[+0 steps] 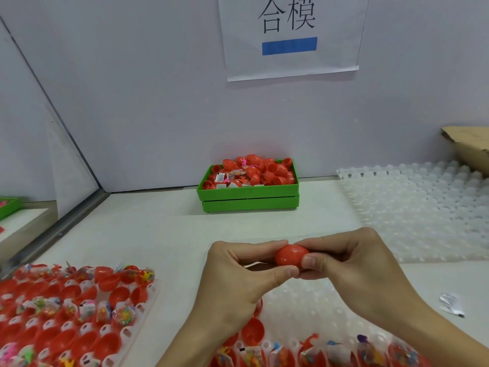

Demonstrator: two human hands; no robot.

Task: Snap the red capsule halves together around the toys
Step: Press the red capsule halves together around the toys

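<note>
A pale partition wall with a paper sign (pixel 291 35) bearing two printed characters and a blue bar backs a white surface (pixel 158 229). Against the wall sits a green bin (pixel 248 196) heaped with red capsule halves and small packaged toys. Above the middle of the surface, both hands meet around a red capsule (pixel 290 256): the left hand (pixel 238 282) pinches it from the left with thumb and curled fingers, and the right hand (pixel 354 263) grips it from the right, thumb pressed on its near side. To the lower left lies a tray of red halves (pixel 68 313), many holding bagged toys. Another row of filled halves (pixel 317 353) runs along the bottom edge. Clear blister trays (pixel 423 207) lie at the right, beside a cardboard box (pixel 468 147).
</note>
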